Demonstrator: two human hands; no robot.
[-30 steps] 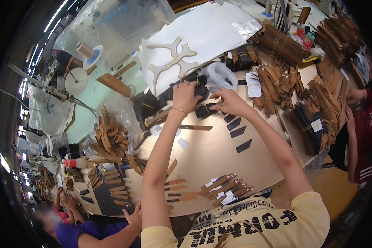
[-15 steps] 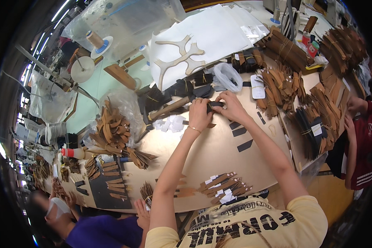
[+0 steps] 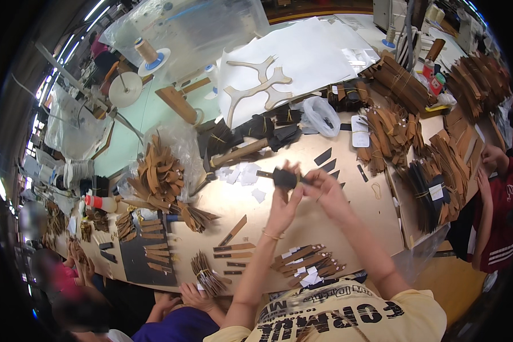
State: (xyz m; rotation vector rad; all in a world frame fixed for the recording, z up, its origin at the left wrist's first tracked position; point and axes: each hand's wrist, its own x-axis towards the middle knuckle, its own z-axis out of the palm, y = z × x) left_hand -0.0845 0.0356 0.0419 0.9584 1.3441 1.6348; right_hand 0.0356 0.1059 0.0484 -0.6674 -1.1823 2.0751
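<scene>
My left hand (image 3: 284, 206) is closed around a small bundle of black strips (image 3: 285, 178), raised over the table. A brown strip with a dark end pokes out of its left side. My right hand (image 3: 332, 195) has its fingers pinched at the bundle's right end, blurred by motion. Beyond the hands lie several loose black strips (image 3: 324, 157). White paper pieces (image 3: 242, 174) are scattered to the left of the bundle. Nearer to me are brown strips (image 3: 233, 247) and a pile of brown strips with white tags (image 3: 308, 263).
Bundled brown strips (image 3: 157, 176) sit at the left, with more bundles (image 3: 390, 131) at the right. A wooden handle (image 3: 239, 153) lies near a clear plastic bag (image 3: 320, 115). A rubber band (image 3: 376, 191) rests on the table. Co-workers' hands (image 3: 196, 299) show at lower left and far right.
Both hands have come nearer to me, lifting the black bundle off the table. The left hand has turned over. The brown strips left of my forearm now show more fully.
</scene>
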